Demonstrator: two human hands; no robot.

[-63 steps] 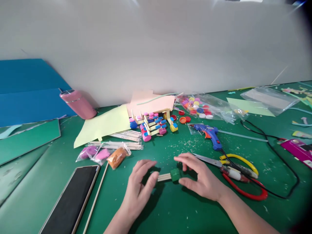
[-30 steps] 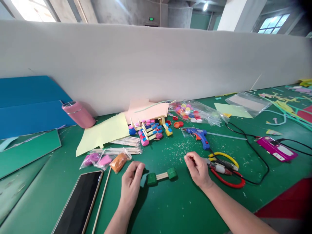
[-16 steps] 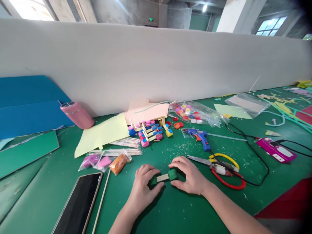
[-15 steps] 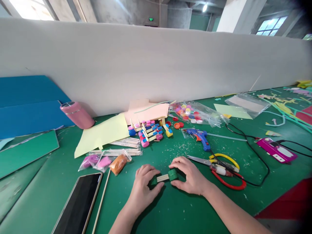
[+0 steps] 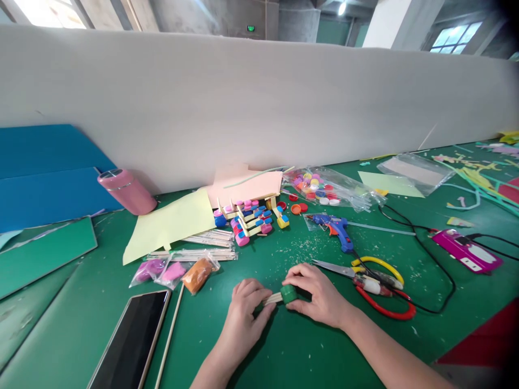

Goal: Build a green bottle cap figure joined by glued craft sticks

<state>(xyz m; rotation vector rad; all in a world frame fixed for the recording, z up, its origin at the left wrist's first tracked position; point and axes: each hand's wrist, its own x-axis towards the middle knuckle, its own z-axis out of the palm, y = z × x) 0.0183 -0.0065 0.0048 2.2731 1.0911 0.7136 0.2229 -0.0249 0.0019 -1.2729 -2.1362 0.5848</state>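
Between my hands is a small piece made of pale wooden sticks (image 5: 273, 298) with a green bottle cap (image 5: 288, 294) at its right end. My left hand (image 5: 248, 316) is closed on the left end of the sticks, its thumb and fingers covering the green part there. On the other side, my right hand (image 5: 318, 296) pinches the green cap between thumb and fingertips. Beyond them lies a cluster of little pieces built from coloured caps and sticks (image 5: 253, 220). Scissors with red and yellow handles (image 5: 375, 283) rest just right of my right hand.
A blue glue gun (image 5: 334, 229) and a bag of coloured caps (image 5: 316, 186) lie behind. At left are a phone (image 5: 130, 340), a thin wooden rod (image 5: 170, 335), bagged clay (image 5: 198, 274) and a pink bottle (image 5: 127, 192). A cable runs from a purple box (image 5: 466, 250).
Both hands have shifted slightly right with the piece. My left fingers have slid further along the sticks, hiding the left green part. My right hand still pinches the green cap.
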